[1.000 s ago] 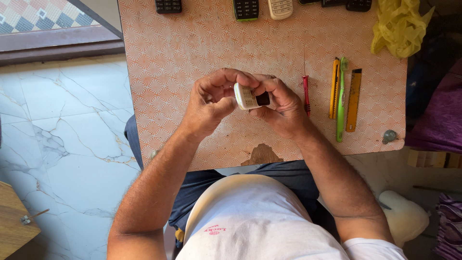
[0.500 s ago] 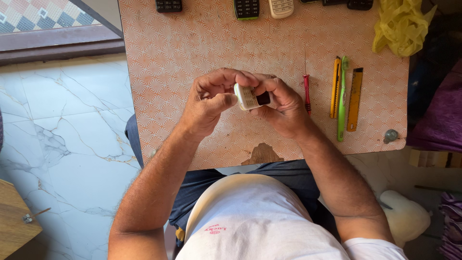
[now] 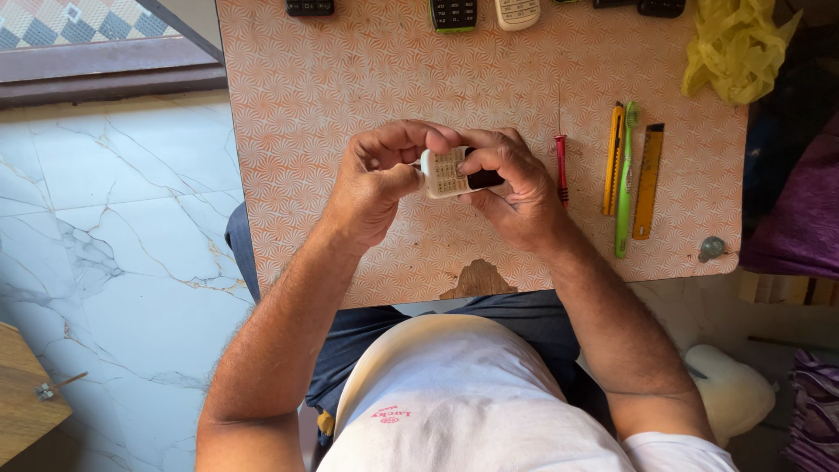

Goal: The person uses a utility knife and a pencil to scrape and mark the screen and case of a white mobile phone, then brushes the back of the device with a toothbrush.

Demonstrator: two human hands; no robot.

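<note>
A: Status?
B: Both hands clamped on the phone [image 3: 454, 171], held above the tabletop [image 3: 350, 79]: left hand [image 3: 377, 179] on its end, right hand [image 3: 507, 179] round the screen half. Case looks closed.
A: Tools?
B: Screwdriver [image 3: 560, 166] lies untouched right of the phone. Opening looks not yet begun.

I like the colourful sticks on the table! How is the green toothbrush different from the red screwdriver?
The green toothbrush is longer than the red screwdriver. The toothbrush lies between two yellow tools, while the screwdriver lies apart, right beside the right hand. The toothbrush has a brush head at its far end; the screwdriver has a thin metal tip. Both lie flat, pointing away from the person.
</note>
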